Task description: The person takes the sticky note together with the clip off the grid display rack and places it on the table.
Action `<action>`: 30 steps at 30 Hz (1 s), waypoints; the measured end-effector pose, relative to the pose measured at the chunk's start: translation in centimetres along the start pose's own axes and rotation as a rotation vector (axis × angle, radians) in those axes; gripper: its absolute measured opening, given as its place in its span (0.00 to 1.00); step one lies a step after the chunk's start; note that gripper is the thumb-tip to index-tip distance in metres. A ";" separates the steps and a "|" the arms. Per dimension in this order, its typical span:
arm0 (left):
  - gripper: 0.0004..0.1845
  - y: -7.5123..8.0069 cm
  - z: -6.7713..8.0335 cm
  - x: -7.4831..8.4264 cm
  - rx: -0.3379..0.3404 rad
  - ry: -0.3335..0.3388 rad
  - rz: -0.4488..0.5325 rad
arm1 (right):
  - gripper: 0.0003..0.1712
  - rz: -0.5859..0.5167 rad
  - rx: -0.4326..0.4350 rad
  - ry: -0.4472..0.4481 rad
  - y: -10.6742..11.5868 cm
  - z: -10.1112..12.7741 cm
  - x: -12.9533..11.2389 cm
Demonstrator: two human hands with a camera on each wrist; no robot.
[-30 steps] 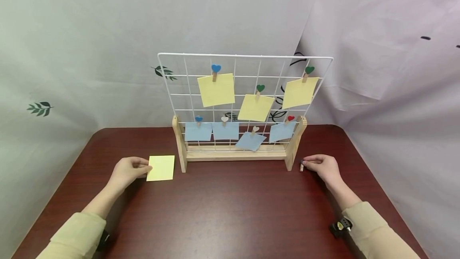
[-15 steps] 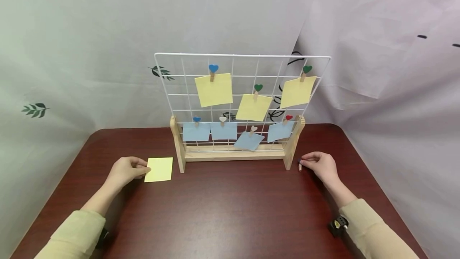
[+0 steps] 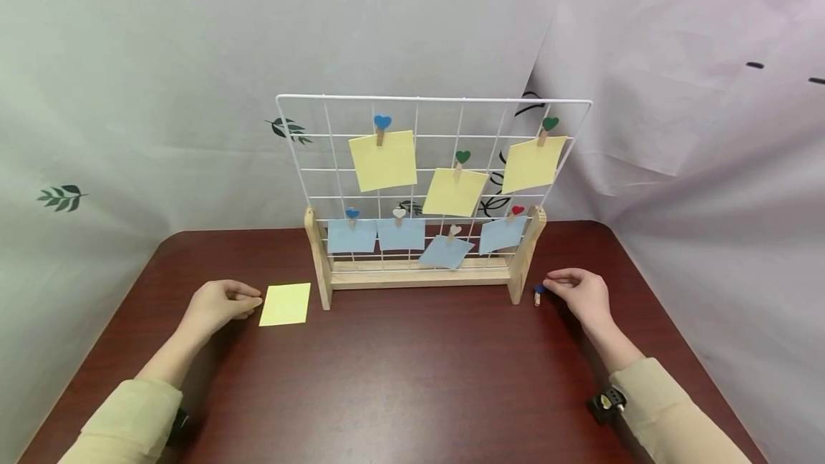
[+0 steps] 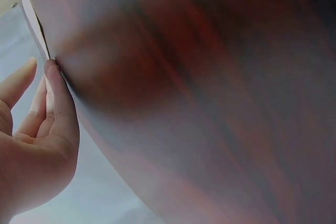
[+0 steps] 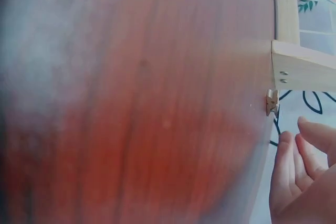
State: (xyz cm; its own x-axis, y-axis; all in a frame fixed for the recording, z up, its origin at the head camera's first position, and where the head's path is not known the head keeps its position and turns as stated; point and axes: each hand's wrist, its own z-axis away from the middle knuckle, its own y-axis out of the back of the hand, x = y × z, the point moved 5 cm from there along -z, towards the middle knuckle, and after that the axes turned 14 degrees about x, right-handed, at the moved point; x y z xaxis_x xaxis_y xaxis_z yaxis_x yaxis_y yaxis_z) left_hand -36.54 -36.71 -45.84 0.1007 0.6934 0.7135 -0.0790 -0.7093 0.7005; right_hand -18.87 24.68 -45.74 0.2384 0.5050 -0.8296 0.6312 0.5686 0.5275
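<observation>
A yellow sticky note lies flat on the table, left of the rack. My left hand is just beside its left edge, and in the left wrist view the thumb stands apart from the fingers. Right of the rack's foot lies a small wooden clothespin with a blue heart. Close to its right side is my right hand, holding nothing. The right wrist view has the clothespin a short way from the fingertips.
At the back of the table stands a white wire grid rack in a wooden base. Clothespins with hearts hold yellow notes on its upper part and blue notes below. A patterned cloth hangs behind.
My left hand has let go of the yellow sticky note and drawn slightly left. The right hand has let go of the clothespin and moved slightly away to the right.
</observation>
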 end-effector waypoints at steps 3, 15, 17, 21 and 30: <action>0.17 0.3 0.1 -0.1 0.002 0.012 0.044 | 0.16 -0.026 0.004 -0.011 0.1 0.0 -0.4; 0.20 0.9 0.3 0.1 0.033 0.067 0.171 | 0.19 -0.094 -0.007 -0.017 0.7 -0.4 -1.6; 0.20 0.9 0.4 0.4 0.032 0.077 0.192 | 0.19 -0.100 -0.012 -0.015 0.7 -0.4 -1.9; 0.21 0.8 0.5 0.9 0.034 0.092 0.229 | 0.20 -0.115 -0.026 -0.009 0.8 -0.3 -2.5; 0.22 0.6 0.4 2.3 0.036 0.092 0.308 | 0.20 -0.162 -0.043 0.017 1.5 0.3 -4.2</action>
State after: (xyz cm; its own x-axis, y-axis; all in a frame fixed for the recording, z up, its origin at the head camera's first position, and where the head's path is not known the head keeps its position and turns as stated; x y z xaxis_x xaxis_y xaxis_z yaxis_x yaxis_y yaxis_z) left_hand -36.00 -35.58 -43.74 -0.0128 0.4530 0.8914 -0.0566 -0.8904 0.4517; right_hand -18.75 23.23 -41.55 0.1234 0.4153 -0.9013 0.6280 0.6705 0.3950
